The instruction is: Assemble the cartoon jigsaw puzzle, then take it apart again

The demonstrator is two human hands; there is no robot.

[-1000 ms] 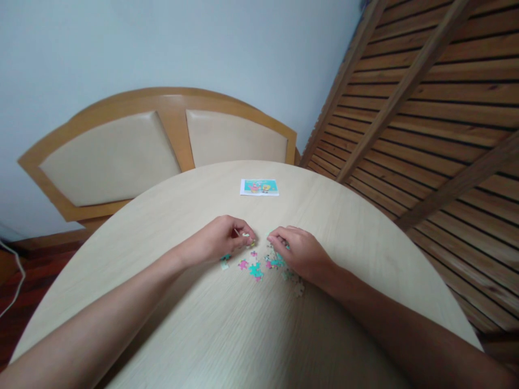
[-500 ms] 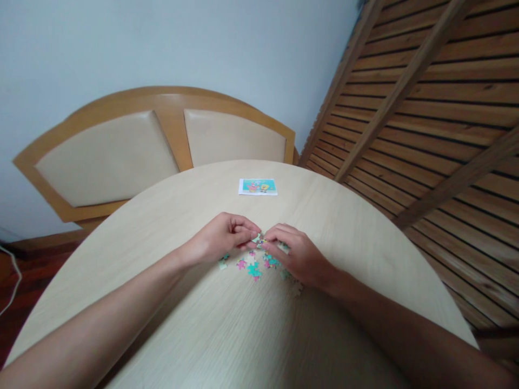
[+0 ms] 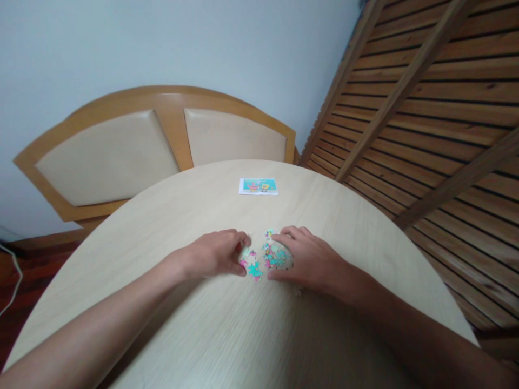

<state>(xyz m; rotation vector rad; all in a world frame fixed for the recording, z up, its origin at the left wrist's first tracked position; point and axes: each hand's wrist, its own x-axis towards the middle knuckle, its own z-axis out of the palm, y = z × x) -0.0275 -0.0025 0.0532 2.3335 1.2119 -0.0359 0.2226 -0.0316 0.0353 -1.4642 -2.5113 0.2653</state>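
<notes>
Small jigsaw puzzle pieces [image 3: 254,269] in teal, pink and pale green lie in the middle of the table, between my hands. My left hand [image 3: 221,253] rests at their left side, thumb and fingers apart and curved around a few of them. On the other side, my right hand [image 3: 306,256] curves around a denser cluster of puzzle pieces [image 3: 276,255], its thumb and fingers spread. Neither hand appears to grip a piece. Some pieces are partly hidden behind the fingers.
A picture card [image 3: 258,186] with a pink and a yellow cartoon figure lies farther back on the round wooden table [image 3: 194,200]. Behind the table stands a padded wooden headboard [image 3: 170,108] against the wall. Wooden slats [image 3: 425,135] rise at the right.
My hands have moved apart from their meeting point over the pieces. Fingers that were pinched around a piece are now spread, and a small colourful piece lies at the back of the cluster.
</notes>
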